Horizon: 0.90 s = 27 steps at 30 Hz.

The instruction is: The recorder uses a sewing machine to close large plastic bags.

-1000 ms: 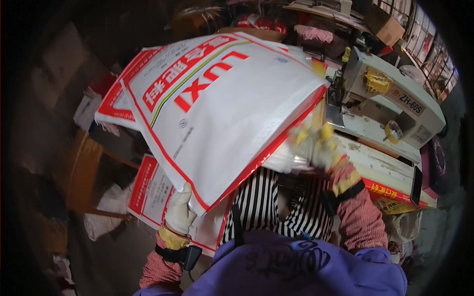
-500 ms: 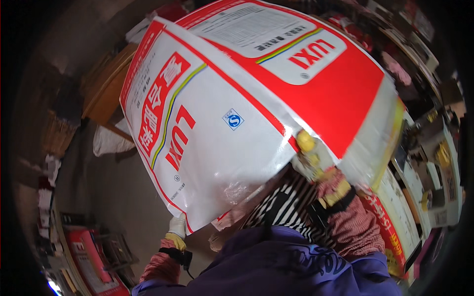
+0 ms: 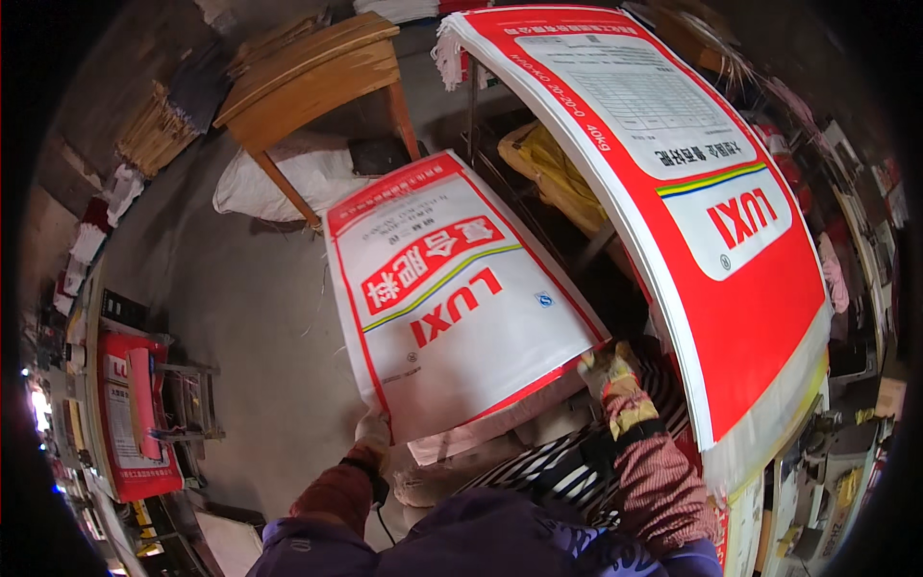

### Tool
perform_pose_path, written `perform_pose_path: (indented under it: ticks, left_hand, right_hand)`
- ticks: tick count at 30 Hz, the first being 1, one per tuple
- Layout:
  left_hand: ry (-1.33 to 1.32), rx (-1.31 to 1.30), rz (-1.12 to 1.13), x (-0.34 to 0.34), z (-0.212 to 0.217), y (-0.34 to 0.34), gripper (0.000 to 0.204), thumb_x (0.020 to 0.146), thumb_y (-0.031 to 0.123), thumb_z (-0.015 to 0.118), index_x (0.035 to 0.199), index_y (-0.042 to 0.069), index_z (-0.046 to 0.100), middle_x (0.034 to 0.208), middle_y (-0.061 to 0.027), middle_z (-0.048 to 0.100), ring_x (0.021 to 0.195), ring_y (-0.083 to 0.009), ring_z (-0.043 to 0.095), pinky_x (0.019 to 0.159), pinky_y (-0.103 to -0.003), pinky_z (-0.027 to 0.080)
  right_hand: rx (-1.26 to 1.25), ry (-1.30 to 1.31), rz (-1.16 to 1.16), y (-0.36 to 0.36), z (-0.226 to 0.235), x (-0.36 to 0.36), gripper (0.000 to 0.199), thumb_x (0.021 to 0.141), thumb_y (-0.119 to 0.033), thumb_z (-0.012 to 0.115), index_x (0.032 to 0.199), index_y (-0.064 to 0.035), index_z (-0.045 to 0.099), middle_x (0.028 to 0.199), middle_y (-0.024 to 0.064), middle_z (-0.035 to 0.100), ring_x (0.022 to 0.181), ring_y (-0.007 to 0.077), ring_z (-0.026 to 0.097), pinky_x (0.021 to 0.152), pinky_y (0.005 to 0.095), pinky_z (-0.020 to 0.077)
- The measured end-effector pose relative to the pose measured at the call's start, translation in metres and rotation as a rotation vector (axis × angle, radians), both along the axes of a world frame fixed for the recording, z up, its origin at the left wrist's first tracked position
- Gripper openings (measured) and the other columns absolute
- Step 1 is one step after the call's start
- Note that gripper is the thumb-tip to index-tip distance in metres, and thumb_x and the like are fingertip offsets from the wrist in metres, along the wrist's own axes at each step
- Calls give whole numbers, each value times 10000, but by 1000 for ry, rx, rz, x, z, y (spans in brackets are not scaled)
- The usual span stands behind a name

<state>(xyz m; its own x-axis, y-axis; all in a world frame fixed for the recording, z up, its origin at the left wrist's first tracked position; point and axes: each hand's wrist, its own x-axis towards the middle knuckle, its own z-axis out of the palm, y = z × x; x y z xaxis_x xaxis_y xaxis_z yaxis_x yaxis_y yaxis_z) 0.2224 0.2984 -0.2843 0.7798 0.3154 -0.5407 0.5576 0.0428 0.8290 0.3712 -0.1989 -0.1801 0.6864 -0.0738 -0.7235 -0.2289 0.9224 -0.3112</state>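
A white woven sack (image 3: 452, 385) with red borders and a yellow-green stripe hangs flat over the floor in front of me. My left hand (image 3: 373, 426), in a pale glove, is closed on its near left corner. At its near right corner my right hand (image 3: 612, 373), in a worn yellow and white glove, pinches the edge. To the right, a thick stack of flat red and white sacks (image 3: 663, 317) lies on a support, apart from the held one.
Ahead stands a wooden table (image 3: 308, 82) with a white sack (image 3: 288, 183) under it. A yellow bundle (image 3: 553, 173) lies below the stack. At the left a red and white sack (image 3: 135, 413) sits beside a metal frame (image 3: 187, 399). Cluttered shelves line the right.
The held sack has come off the stack, moving left and down, and now lies spread between both hands. The view has shifted, showing more of the wooden table and the stack.
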Motion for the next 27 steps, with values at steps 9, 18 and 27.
perform_pose_path:
  ticks: [9, 18, 27]
  left_hand:
    - [352, 1090, -885, 38, -84, 1, 287, 875, 248, 412, 1094, 161, 577, 1039, -22, 585, 987, -166, 527, 791, -319, 399]
    - [331, 1375, -1215, 77, -35, -13, 265, 846, 289, 472, 1024, 131, 587, 1050, -45, 586, 996, -210, 539, 804, -348, 428]
    - [-303, 914, -649, 185, 187, -154, 241, 786, 250, 564, 865, 23, 571, 723, -145, 604, 734, -298, 595, 651, -391, 462]
  right_hand:
    - [-122, -66, 382, 39, 217, -71, 250, 897, -172, 459, 1081, -2, 457, 944, 175, 584, 891, 324, 595, 755, 397, 521]
    - [-235, -305, 412, -7, 259, -145, 427, 822, -168, 589, 1119, 100, 441, 948, 221, 579, 865, 311, 598, 816, 397, 496]
    - [-640, -609, 117, -88, 276, -212, 323, 876, -317, 484, 950, -3, 478, 712, 158, 552, 620, 251, 565, 554, 353, 481]
